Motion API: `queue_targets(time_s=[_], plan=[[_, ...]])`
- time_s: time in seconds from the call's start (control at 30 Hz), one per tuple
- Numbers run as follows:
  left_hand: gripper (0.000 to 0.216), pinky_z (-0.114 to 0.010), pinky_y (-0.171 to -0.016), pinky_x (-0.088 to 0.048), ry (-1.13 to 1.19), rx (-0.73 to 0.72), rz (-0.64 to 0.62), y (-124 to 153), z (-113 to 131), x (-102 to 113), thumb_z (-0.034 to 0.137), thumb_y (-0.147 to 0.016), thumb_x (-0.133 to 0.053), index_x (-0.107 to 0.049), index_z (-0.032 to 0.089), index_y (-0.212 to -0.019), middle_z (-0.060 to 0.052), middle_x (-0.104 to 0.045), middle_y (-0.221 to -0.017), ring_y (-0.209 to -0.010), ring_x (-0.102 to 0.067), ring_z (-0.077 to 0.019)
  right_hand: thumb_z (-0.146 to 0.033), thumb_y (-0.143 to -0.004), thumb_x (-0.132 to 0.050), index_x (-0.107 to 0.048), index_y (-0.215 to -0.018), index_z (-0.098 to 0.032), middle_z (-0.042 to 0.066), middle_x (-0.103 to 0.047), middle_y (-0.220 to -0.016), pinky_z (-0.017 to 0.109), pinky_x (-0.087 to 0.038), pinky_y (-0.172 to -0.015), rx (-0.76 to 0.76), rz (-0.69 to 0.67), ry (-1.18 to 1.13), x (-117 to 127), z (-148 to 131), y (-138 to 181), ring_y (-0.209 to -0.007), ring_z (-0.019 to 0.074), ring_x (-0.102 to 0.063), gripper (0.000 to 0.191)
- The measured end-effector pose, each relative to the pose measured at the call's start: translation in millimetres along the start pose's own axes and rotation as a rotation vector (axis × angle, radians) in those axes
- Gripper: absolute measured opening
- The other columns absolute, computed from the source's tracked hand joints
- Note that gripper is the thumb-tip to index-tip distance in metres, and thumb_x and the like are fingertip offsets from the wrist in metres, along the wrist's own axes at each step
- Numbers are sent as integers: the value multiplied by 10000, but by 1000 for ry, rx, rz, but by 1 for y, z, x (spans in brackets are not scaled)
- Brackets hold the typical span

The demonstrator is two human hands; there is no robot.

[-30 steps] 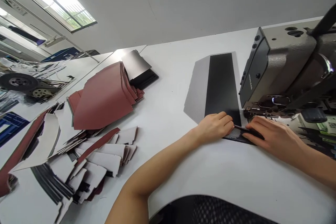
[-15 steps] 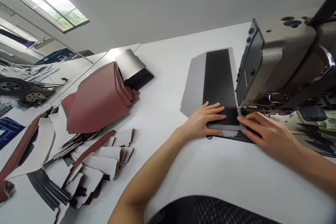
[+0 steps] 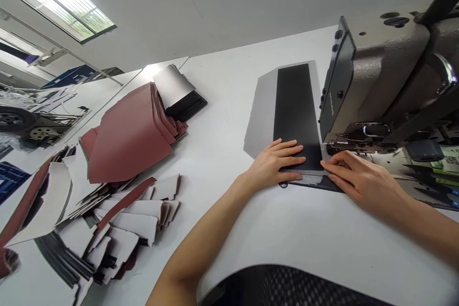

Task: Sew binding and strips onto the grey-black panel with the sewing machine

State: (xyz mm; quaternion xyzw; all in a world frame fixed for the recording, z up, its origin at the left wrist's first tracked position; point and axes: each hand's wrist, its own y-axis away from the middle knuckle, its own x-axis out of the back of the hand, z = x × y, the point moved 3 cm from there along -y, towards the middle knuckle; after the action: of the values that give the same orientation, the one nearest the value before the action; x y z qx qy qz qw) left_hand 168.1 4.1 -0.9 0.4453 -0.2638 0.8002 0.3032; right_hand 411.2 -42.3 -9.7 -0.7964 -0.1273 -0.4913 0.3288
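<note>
The head camera looks forward and down, near left hand (image 3: 274, 165) and right hand (image 3: 362, 184).

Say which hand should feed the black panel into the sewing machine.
The right hand, probably: its fingertips reach the black panel right beside the sewing machine, while the left hand lies farther away.

I read table (image 3: 218, 162) | grey panel (image 3: 260, 119) under my left grip (image 3: 276, 165) | farther left: red-brown sheets (image 3: 129, 138), white-backed cut pieces (image 3: 136, 215)
</note>
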Motion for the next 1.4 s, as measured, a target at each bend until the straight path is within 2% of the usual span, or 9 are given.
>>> queue_targets(time_s=[0.1,0.2,0.3,0.43,0.8,1.07,1.17,1.23,1.4], plan=[[379,-486,-1255,-268,38,9,5,1,0,1,461,-973,-603,-660,297,-1309,-32,-576,-1464,-1442,-456,-250,-238,-1021,-460,-679,-1231,-223,55,-645,-1059,269,-500,-729,6,3,13,0,-1,0,-832,141,-645,304],[366,-485,-1262,-266,69,60,147,2,-5,4,354,-1054,-449,-595,292,-1384,-30,-557,-1486,-1473,-408,-217,-232,-1027,-448,-681,-1220,-222,56,-645,-1053,267,-484,-682,11,2,33,0,-1,1,-813,139,-641,303],[365,-538,-1271,-225,31,182,256,4,-14,6,342,-1035,-499,-594,286,-1383,-33,-504,-1532,-1515,-329,-246,-224,-1031,-445,-675,-1222,-211,59,-643,-1056,270,-469,-666,23,2,37,-1,0,2,-803,138,-639,299],[358,-522,-1269,-255,92,288,230,4,-21,4,393,-990,-589,-659,249,-1310,-49,-527,-1512,-1490,-378,-268,-221,-1021,-463,-678,-1220,-226,57,-639,-1048,287,-449,-641,-11,11,34,-2,0,3,-773,141,-631,293],[335,-528,-1273,-248,121,350,245,3,-20,4,406,-993,-580,-669,284,-1291,-14,-555,-1487,-1476,-403,-261,-184,-1012,-460,-636,-1276,-183,76,-626,-1055,304,-463,-739,41,0,83,-4,-1,3,-821,164,-618,318],[313,-554,-1242,-289,-12,284,253,1,-17,6,357,-1013,-549,-655,259,-1291,-39,-578,-1465,-1470,-400,-281,-190,-1019,-442,-635,-1248,-160,65,-607,-1034,295,-448,-665,75,-3,143,-2,-5,0,-720,134,-582,301],[270,-485,-1131,-448,-99,124,291,-5,-2,4,242,-1023,-503,-691,237,-1216,-59,-628,-1400,-1333,-524,-263,-185,-1016,-427,-656,-1208,-153,75,-606,-1022,296,-448,-654,87,-10,177,0,-8,-3,-733,143,-592,301],[256,-391,-1008,-538,-61,-1,219,-9,13,-2,213,-1022,-491,-723,228,-1127,-59,-671,-1329,-1173,-604,-221,-186,-1015,-413,-667,-1184,-158,80,-603,-1013,293,-451,-655,88,-19,193,2,-10,-5,-751,151,-599,306],[257,-330,-916,-582,111,3,146,-14,30,-11,376,-835,-794,-742,218,-1030,-47,-731,-1193,-1053,-641,-203,-155,-1002,-401,-672,-1081,-159,72,-619,-1008,270,-401,-571,122,-87,207,5,-7,-5,-671,126,-553,282]])
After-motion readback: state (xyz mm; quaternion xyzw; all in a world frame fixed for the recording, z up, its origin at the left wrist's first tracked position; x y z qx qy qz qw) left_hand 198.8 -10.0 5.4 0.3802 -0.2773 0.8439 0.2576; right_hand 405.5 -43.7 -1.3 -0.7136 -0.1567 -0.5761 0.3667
